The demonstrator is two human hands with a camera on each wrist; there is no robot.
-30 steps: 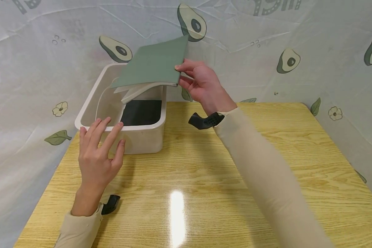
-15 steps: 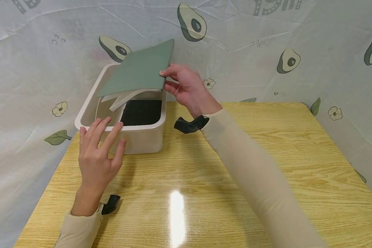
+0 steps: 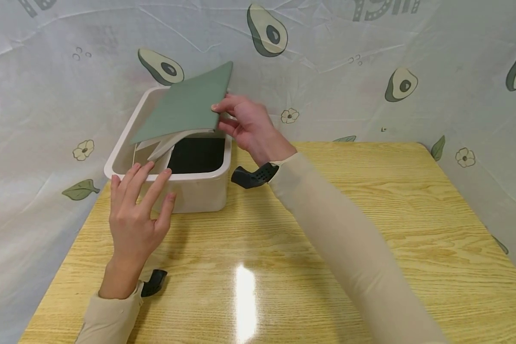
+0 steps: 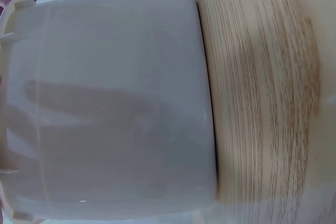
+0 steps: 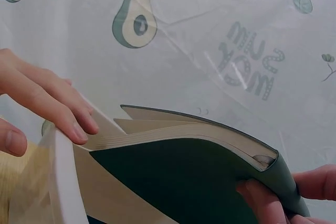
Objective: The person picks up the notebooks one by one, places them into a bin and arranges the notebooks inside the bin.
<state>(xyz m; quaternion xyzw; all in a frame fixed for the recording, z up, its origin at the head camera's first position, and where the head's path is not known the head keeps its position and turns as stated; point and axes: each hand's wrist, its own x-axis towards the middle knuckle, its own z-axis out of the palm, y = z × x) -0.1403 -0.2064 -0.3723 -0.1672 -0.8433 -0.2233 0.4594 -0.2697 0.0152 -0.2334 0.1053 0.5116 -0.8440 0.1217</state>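
Note:
A green soft-covered book (image 3: 182, 107) tilts over the white plastic bin (image 3: 199, 193), its lower left end dipping inside. My right hand (image 3: 253, 126) pinches it at the spine, thumb on the upper cover and fingers beneath. In the right wrist view, pages fan loosely between the covers of the book (image 5: 178, 177). My left hand (image 3: 137, 217) rests its fingertips on the bin's front rim, fingers spread and fairly straight. A dark flat item (image 3: 198, 155) lies on the bin's floor, with a pale strip along its left side. The book hides the bin's back part.
The bin stands at the back left of a wooden table (image 3: 348, 200), close to a hanging sheet (image 3: 327, 62) printed with avocados. The left wrist view shows the wall of the bin (image 4: 115, 103) and table grain beside it.
My right hand has moved left and down with the book, bringing it over and lower into the bin. The left hand has stayed on the rim.

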